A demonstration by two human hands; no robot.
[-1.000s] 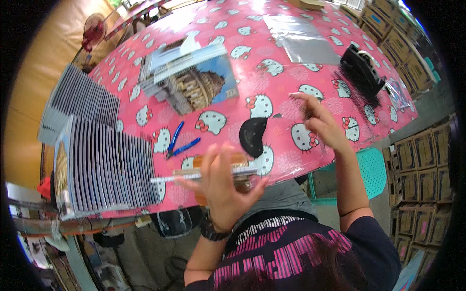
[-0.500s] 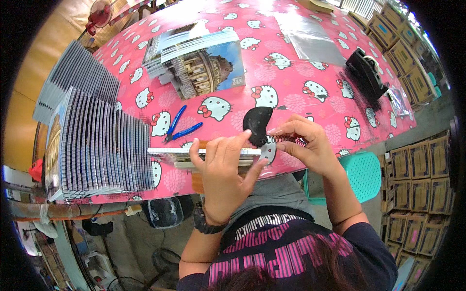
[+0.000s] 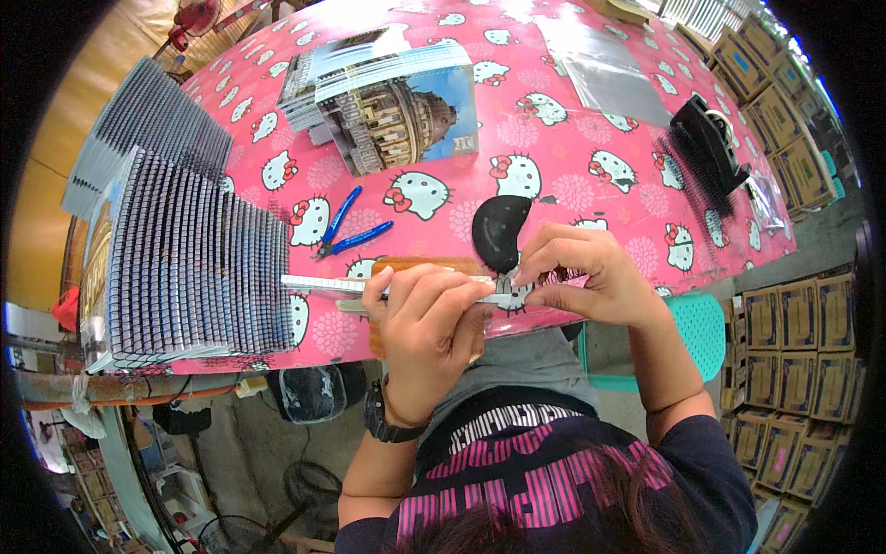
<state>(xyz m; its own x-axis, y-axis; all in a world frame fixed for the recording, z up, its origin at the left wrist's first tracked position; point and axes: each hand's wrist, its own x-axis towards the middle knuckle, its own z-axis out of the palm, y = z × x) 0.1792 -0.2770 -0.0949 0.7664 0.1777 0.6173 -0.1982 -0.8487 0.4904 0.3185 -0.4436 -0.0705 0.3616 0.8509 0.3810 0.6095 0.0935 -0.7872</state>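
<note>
Near the table's front edge, my left hand (image 3: 426, 309) is closed around a thin pad of white pages (image 3: 323, 283) held with its long edge up. The pad's punched holes look too small to make out. My right hand (image 3: 591, 275) pinches a dark spiral binding coil (image 3: 559, 275) at the pad's right end; its fingers partly hide the coil. Just beyond my fingertips lies a black half-round piece (image 3: 499, 235). Under and behind the pad is a brown wooden block (image 3: 415, 266), partly covered by my left hand. Blue-handled nippers (image 3: 355, 236) lie with handles spread, beyond the pad.
Tall rows of spiral-bound books (image 3: 198, 268) stand at the left. A stack of picture-covered books (image 3: 397, 120) sits farther back. Clear plastic sleeves (image 3: 604, 74) and a black tape dispenser (image 3: 709, 143) are at the far right. A green stool (image 3: 697, 337) stands beside the table.
My left fingers have curled in closer around the pad, the index finger coming down from the black piece. My right hand has stayed at the pad's end, covering more of the coil.
</note>
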